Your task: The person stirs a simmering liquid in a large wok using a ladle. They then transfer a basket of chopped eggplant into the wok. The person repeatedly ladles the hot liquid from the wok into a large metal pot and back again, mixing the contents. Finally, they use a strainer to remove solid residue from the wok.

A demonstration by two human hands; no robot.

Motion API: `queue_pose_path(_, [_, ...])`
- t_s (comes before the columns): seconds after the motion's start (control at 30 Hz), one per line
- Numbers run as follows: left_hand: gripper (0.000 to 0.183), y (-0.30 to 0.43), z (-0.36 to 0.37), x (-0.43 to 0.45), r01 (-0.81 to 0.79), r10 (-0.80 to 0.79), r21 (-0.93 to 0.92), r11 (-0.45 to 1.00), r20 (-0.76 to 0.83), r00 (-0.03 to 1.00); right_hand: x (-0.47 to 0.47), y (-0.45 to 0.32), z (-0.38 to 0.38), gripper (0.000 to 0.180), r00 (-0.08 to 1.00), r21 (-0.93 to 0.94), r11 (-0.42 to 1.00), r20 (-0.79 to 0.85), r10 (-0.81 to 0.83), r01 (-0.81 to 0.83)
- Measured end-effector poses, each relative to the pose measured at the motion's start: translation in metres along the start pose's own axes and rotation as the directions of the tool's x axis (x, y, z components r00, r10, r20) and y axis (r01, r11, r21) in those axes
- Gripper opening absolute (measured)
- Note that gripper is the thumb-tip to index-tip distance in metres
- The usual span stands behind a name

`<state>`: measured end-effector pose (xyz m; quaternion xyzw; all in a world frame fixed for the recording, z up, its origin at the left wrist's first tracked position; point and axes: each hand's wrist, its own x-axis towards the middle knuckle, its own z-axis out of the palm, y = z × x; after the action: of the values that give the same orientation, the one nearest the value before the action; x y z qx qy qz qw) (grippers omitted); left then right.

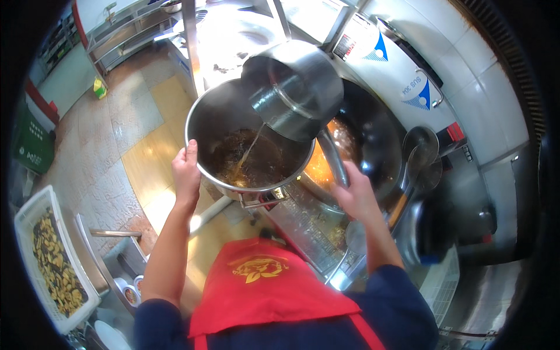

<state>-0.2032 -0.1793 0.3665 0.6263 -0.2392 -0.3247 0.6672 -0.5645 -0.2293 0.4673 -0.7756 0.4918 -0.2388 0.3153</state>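
Note:
My left hand (187, 168) grips the left rim of a large steel stockpot (218, 183), thumb on top of the rim. Dark liquid (245, 159) lies in the stockpot. My right hand (355, 192) is closed around the handle of a steel saucepan (302, 94), which is tilted over the stockpot's right side. A thin brownish stream runs from the saucepan into the stockpot. Behind the saucepan, partly hidden by it, a big dark wok (380, 131) holds bubbling orange-brown liquid (321, 168).
Right of the wok lie ladles (421, 144), one with a wooden handle (398, 210). A strainer (356, 236) rests on the metal counter. At far left stand a white basket (54, 205) of brown food pieces and a green bin (35, 140).

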Motion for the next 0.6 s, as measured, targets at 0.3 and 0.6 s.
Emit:
queue_pose_path(0.3, [0.036,0.002,0.008,-0.002,-0.071,0.071,0.0,0.997,-0.038,0.997,0.031,0.105,-0.028,0.022,0.936,0.801,0.539,0.071,0.345,-0.26])
queue_pose_path(0.6, [0.046,-0.004,0.0,0.002,0.037,-0.037,-0.034,0.999,-0.011,0.999,0.092,0.371,-0.034,0.009,0.59,0.633,0.457,0.0,0.807,-0.625])
